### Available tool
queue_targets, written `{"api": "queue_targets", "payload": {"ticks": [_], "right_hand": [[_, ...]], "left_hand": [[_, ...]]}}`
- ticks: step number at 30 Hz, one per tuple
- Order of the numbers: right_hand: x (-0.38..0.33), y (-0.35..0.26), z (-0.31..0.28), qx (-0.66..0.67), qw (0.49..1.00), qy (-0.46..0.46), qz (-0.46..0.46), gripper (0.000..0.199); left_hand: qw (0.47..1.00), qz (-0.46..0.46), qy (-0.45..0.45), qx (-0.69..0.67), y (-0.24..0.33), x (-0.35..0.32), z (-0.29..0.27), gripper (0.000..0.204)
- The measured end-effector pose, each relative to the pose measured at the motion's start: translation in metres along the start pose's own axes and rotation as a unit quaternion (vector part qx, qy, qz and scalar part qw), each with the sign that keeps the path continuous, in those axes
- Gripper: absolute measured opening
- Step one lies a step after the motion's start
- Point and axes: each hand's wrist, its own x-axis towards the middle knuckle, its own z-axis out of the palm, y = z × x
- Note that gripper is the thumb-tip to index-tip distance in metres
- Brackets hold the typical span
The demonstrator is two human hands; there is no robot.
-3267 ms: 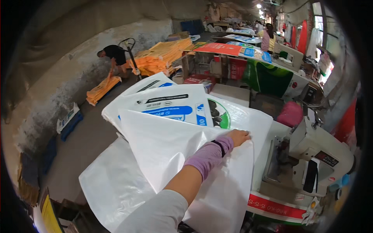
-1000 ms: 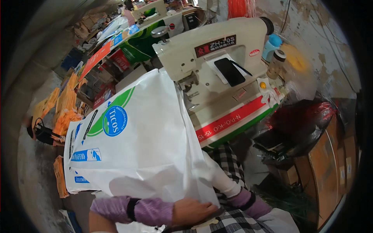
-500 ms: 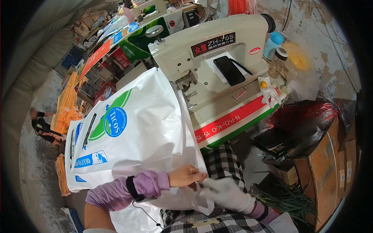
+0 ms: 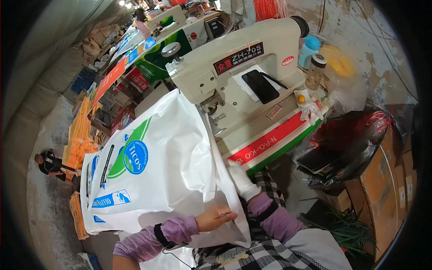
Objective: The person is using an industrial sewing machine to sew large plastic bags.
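Observation:
A large white woven sack (image 4: 180,148) with blue and green print drapes from the sewing machine (image 4: 238,58) down over my lap. My bare left hand (image 4: 217,218) pinches the sack's near edge, its fingers closed on the material. Higher along the same edge is my right hand (image 4: 242,180) in a white glove, close to the machine's table. Motion smears its fingers, so their grip cannot be made out. The sack's upper corner lies by the sewing head, under the machine's arm.
On the machine bed lie a black phone (image 4: 260,86), paper and a pen. A spare white glove (image 4: 308,109), a bottle (image 4: 316,71) and a blue container (image 4: 309,51) sit at the right. Cardboard boxes (image 4: 375,193) stand lower right. Another person (image 4: 51,164) is far left.
My right hand has left my left hand and moved up along the sack's edge towards the machine. My left hand keeps its pinch, slightly lower. The view has shifted a little.

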Motion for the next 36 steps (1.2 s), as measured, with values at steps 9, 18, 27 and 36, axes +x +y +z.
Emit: {"api": "queue_targets", "payload": {"ticks": [9,18,27,36], "right_hand": [[-0.03,-0.046,-0.007,-0.243,0.957,0.16,-0.002,0.068],[-0.106,-0.058,0.006,-0.414,0.897,0.15,0.042,0.068],[-0.002,-0.005,-0.016,-0.255,0.93,0.203,-0.17,0.067],[0.06,-0.055,-0.053,-0.036,0.978,0.204,-0.013,0.048]], "left_hand": [[0.903,0.162,-0.171,0.36,0.044,0.036,-0.01,0.033],[0.699,0.056,-0.193,0.686,0.053,0.056,-0.11,0.024],[0.692,0.102,0.095,0.708,0.171,-0.034,-0.175,0.027],[0.799,-0.13,0.009,0.587,0.129,-0.116,-0.001,0.016]]}}
